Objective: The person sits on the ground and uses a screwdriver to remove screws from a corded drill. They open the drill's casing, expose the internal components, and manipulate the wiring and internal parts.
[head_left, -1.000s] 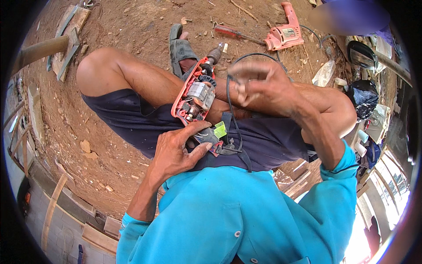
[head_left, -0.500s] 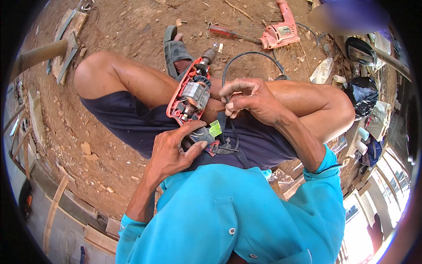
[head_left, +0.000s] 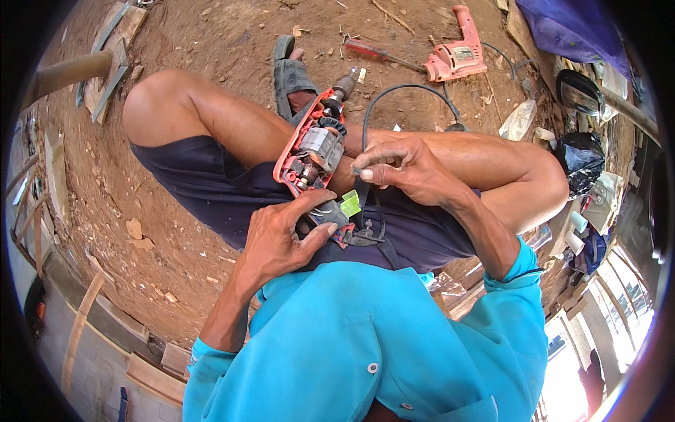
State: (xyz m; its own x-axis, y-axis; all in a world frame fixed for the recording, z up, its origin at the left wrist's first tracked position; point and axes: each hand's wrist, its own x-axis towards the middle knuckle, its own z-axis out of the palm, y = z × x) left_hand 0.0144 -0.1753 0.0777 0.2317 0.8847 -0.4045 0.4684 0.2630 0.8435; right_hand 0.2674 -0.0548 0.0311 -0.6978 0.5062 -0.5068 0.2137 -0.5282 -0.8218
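An opened red power drill lies across my lap, its motor and chuck exposed in one half of the casing. My left hand is closed round the handle end, thumb and fingers on the dark trigger switch. A yellow-green translucent piece sticks up beside that switch. To the right, my right hand pinches a small dark piece between thumb and forefinger. The black power cord loops up past these fingertips; whether the piece belongs to it I cannot tell.
On the dirt floor ahead lie a red drill casing half and a red-handled screwdriver. A wooden post juts in at left. A black plastic bag and assorted scraps lie at right. Purple cloth hangs at upper right.
My right hand has shifted slightly, and a small dark piece now shows at its fingertips, where the cord was before. My left hand keeps its hold on the drill. The view has tilted a little.
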